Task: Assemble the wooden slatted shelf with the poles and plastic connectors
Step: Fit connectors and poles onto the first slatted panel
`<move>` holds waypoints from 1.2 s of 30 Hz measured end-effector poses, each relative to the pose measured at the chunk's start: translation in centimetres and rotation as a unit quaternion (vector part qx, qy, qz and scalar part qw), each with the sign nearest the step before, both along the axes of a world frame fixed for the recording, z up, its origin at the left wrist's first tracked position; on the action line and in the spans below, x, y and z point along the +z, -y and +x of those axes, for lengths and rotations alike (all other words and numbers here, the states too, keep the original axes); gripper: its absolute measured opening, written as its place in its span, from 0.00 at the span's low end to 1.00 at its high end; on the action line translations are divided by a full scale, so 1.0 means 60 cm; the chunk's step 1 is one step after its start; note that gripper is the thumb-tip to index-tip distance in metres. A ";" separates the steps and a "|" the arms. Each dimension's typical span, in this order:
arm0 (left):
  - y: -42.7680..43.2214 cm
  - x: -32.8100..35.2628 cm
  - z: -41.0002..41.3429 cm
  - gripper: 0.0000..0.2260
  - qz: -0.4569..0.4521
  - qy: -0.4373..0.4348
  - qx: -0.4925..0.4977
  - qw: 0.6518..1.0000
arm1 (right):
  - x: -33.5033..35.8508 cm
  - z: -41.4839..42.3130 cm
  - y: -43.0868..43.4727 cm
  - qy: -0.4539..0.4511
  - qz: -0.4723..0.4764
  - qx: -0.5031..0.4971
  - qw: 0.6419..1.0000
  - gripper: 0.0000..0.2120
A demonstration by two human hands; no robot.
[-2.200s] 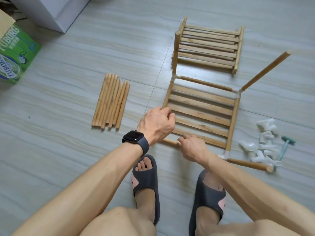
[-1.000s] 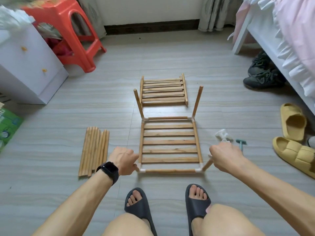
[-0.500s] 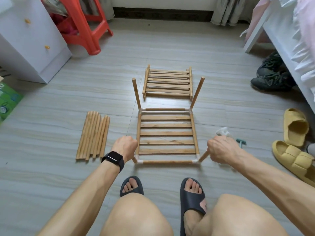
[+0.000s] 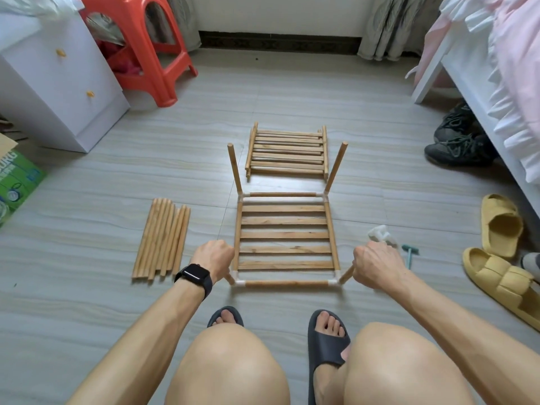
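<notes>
- Shelf (image 4: 285,235) lies flat on the floor at frame centre, just ahead of the person's feet. Its slats sit inside a frame joined by white connectors (image 4: 239,283) at the four corners.
- Far poles (image 4: 234,168) rise from the two far corners and lean slightly outward.
- Left hand (image 4: 214,258) is curled round the near-left pole (image 4: 229,278), and right hand (image 4: 377,266) is curled round the near-right pole (image 4: 346,274). Only the lower end of each pole shows below its fist.
- It looks light and fairly stiff across the slats. The push-fit corners are probably the weak spots, and a twist or a one-sided lift could work them loose.
- The safest hold seems to be low on the poles, close to the connectors, or on the side rails, with both sides moved together.
- Spare poles (image 4: 162,241) lie bundled at left and stacked panels (image 4: 287,152) lie just beyond the shelf. Loose connectors (image 4: 380,233) and a small mallet (image 4: 410,254) lie at right, near the right hand.
</notes>
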State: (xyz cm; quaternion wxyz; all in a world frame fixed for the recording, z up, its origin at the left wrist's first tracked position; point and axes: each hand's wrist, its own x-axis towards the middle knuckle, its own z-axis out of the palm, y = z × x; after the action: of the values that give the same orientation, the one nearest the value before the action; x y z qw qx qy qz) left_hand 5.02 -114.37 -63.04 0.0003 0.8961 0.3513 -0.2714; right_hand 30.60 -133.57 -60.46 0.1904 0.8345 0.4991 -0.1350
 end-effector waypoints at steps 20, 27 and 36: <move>-0.114 0.060 0.006 0.18 -0.117 0.153 0.150 0.970 | 0.054 0.076 -0.115 -0.057 0.056 -0.014 0.997 0.29; -0.291 0.061 0.109 0.29 -0.070 0.285 0.206 0.933 | 0.045 0.187 -0.286 -0.103 0.187 -0.120 0.969 0.35; -0.381 0.001 0.168 0.10 0.039 0.288 0.213 0.933 | -0.036 0.280 -0.386 -0.053 0.205 -0.112 0.971 0.11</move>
State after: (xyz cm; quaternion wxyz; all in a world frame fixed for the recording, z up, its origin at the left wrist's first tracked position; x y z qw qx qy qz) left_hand 15.08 -91.52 -63.01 0.1247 0.8390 0.5294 0.0185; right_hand 47.40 -110.42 -62.60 -0.0282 0.8981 0.4287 -0.0945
